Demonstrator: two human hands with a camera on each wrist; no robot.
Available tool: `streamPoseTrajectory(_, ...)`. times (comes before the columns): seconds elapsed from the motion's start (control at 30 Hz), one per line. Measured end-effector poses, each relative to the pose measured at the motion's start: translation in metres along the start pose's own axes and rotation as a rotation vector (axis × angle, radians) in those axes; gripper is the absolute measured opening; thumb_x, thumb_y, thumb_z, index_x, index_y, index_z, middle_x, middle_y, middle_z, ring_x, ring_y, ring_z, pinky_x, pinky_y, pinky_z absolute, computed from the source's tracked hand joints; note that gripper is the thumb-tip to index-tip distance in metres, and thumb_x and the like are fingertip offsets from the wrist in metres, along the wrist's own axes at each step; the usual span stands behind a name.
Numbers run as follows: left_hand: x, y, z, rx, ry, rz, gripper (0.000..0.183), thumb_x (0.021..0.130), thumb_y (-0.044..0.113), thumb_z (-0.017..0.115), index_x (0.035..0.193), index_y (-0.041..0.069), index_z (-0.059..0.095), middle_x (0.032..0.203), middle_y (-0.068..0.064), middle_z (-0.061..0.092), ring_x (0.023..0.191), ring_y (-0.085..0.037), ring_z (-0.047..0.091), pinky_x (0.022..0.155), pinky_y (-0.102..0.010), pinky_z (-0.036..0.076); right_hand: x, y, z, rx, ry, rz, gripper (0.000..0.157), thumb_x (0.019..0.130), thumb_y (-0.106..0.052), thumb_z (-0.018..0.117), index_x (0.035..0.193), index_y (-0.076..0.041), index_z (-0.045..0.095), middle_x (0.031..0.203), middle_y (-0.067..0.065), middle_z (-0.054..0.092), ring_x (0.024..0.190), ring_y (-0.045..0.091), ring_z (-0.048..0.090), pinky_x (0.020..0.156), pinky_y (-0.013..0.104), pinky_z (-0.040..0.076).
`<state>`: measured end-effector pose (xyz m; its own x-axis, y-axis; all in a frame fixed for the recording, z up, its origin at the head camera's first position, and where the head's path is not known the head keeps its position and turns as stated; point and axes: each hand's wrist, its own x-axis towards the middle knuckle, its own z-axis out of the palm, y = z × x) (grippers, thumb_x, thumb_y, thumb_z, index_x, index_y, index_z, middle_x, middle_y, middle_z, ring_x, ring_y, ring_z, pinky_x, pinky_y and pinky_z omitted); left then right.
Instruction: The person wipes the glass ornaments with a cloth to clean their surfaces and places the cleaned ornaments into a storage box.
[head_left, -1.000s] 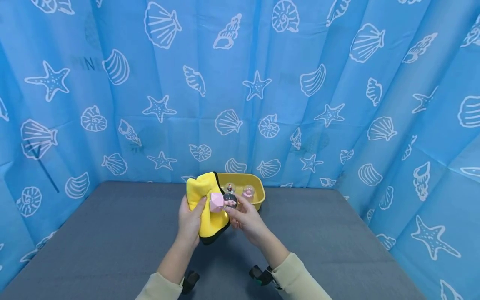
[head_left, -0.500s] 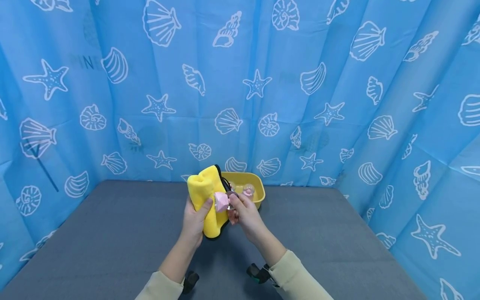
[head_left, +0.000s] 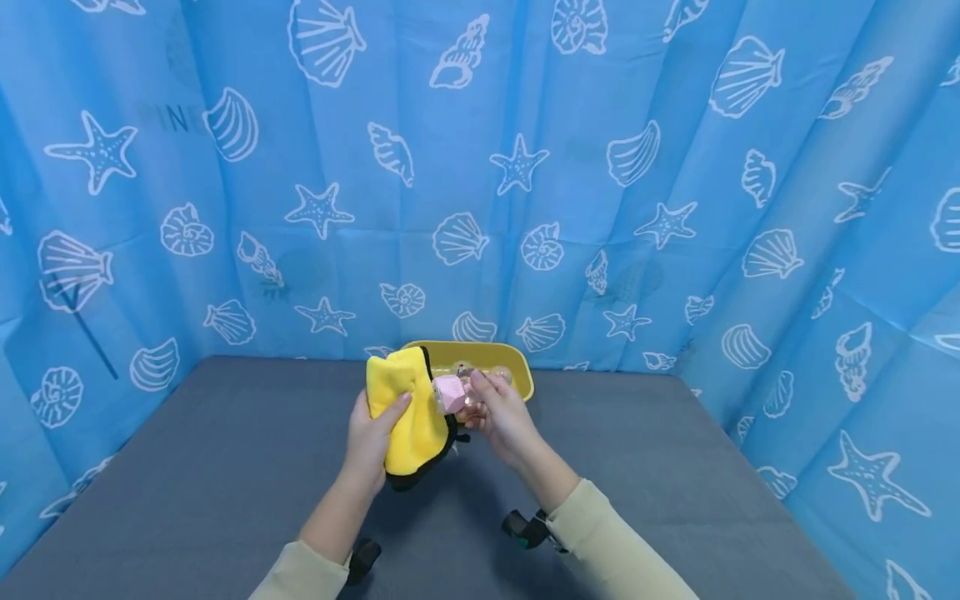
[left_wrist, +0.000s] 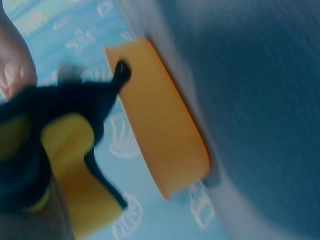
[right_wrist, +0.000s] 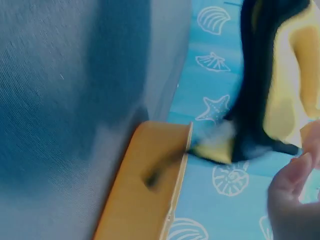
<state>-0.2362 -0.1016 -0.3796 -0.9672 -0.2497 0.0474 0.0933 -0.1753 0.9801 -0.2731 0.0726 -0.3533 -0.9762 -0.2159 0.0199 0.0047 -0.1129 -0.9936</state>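
My left hand (head_left: 369,442) grips a yellow cloth (head_left: 405,417) with black edging, thumb on its front. Between the fingers of my right hand (head_left: 508,421) is a small snow globe, its pink faceted base (head_left: 450,394) pointing left beside the cloth's right edge. Those fingers partly hide its clear part. In the left wrist view the cloth's black edging and loop stand out in front of the yellow tub (left_wrist: 160,120). The right wrist view has the right fingers (right_wrist: 292,180) at its right edge, just below the cloth (right_wrist: 285,110); the globe is hidden there.
Behind the hands the yellow tub (head_left: 525,383) stands on the grey table (head_left: 637,467), with clear globes (head_left: 504,374) in it. A blue shell-patterned curtain (head_left: 570,275) hangs along the back and sides. Black wrist cameras (head_left: 365,560) sit below both hands.
The globe has been turned within my right fingers, its base now angled left. My left hand and the cloth have drawn slightly left, showing more of the tub.
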Motion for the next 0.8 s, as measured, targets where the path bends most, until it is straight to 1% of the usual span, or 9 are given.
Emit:
streamPoseTrajectory(0.13,0.009,0.007,-0.021,-0.006,-0.023,-0.085,0.052,0.095,0.028,0.064,0.136,0.005,0.040,0.111,-0.007,0.056,0.095,-0.014,0.058,0.082,-0.028,0.047,0.022,-0.009,0.000,-0.061,0.056,0.016,0.041,0.098,-0.030,0.059,0.121,0.002,0.053,0.098,0.007,0.055,0.079,0.015,0.056,0.066,0.025,0.047)
streamPoseTrajectory(0.2,0.012,0.008,-0.031,-0.015,-0.032,-0.122,0.052,0.095,0.031,0.064,0.133,0.005,0.041,0.106,-0.003,0.057,0.092,-0.012,0.059,0.081,-0.027,0.048,0.033,-0.012,-0.001,-0.074,0.075,0.022,0.040,0.096,-0.027,0.062,0.121,0.002,0.052,0.101,0.008,0.055,0.081,0.016,0.055,0.067,0.027,0.048)
streamPoseTrajectory(0.33,0.014,0.008,-0.051,-0.010,-0.052,-0.186,0.050,0.095,0.034,0.063,0.130,0.006,0.041,0.098,0.000,0.058,0.087,-0.011,0.061,0.079,-0.027,0.049,0.055,-0.012,-0.001,-0.063,0.106,0.052,0.046,0.093,-0.024,0.067,0.128,0.002,0.050,0.110,0.011,0.055,0.082,0.016,0.054,0.070,0.029,0.049)
streamPoseTrajectory(0.4,0.014,0.006,-0.059,-0.002,-0.079,-0.213,0.051,0.095,0.035,0.062,0.131,0.006,0.040,0.098,0.000,0.059,0.087,-0.012,0.061,0.078,-0.028,0.050,0.065,-0.008,-0.002,-0.071,0.121,0.067,0.049,0.093,-0.022,0.068,0.132,0.001,0.050,0.118,0.013,0.054,0.084,0.017,0.054,0.073,0.030,0.048)
streamPoseTrajectory(0.5,0.013,0.003,-0.068,0.012,-0.133,-0.250,0.054,0.096,0.037,0.060,0.133,0.004,0.039,0.097,-0.001,0.060,0.086,-0.013,0.062,0.077,-0.029,0.051,0.080,0.000,-0.001,-0.135,0.145,0.083,0.050,0.092,-0.022,0.069,0.136,-0.003,0.052,0.127,0.014,0.051,0.092,0.019,0.055,0.078,0.032,0.049)
streamPoseTrajectory(0.6,0.014,0.001,-0.075,0.009,-0.172,-0.280,0.055,0.097,0.038,0.058,0.134,0.003,0.038,0.098,-0.003,0.060,0.086,-0.014,0.063,0.077,-0.030,0.051,0.095,0.011,0.003,-0.178,0.147,0.082,0.050,0.092,-0.020,0.069,0.137,-0.005,0.054,0.131,0.017,0.052,0.105,0.027,0.056,0.090,0.041,0.047)
streamPoseTrajectory(0.7,0.016,0.000,-0.081,-0.013,-0.164,-0.303,0.053,0.098,0.038,0.057,0.134,0.003,0.038,0.096,-0.002,0.061,0.085,-0.014,0.063,0.076,-0.029,0.052,0.107,0.021,0.010,-0.166,0.128,0.068,0.052,0.092,-0.016,0.069,0.139,-0.002,0.051,0.134,0.019,0.051,0.121,0.033,0.051,0.103,0.047,0.039)
streamPoseTrajectory(0.73,0.017,0.000,-0.082,-0.021,-0.159,-0.308,0.053,0.098,0.037,0.056,0.134,0.003,0.038,0.096,-0.002,0.060,0.085,-0.014,0.063,0.076,-0.029,0.052,0.111,0.023,0.013,-0.154,0.120,0.058,0.053,0.092,-0.013,0.068,0.140,0.000,0.049,0.133,0.020,0.052,0.123,0.034,0.050,0.105,0.047,0.037)
streamPoseTrajectory(0.8,0.018,0.001,-0.086,-0.035,-0.152,-0.315,0.052,0.098,0.036,0.055,0.134,0.003,0.038,0.096,-0.002,0.060,0.085,-0.013,0.062,0.077,-0.029,0.052,0.120,0.028,0.018,-0.142,0.120,0.047,0.056,0.091,-0.011,0.069,0.141,0.002,0.046,0.132,0.021,0.054,0.124,0.034,0.050,0.106,0.045,0.037)
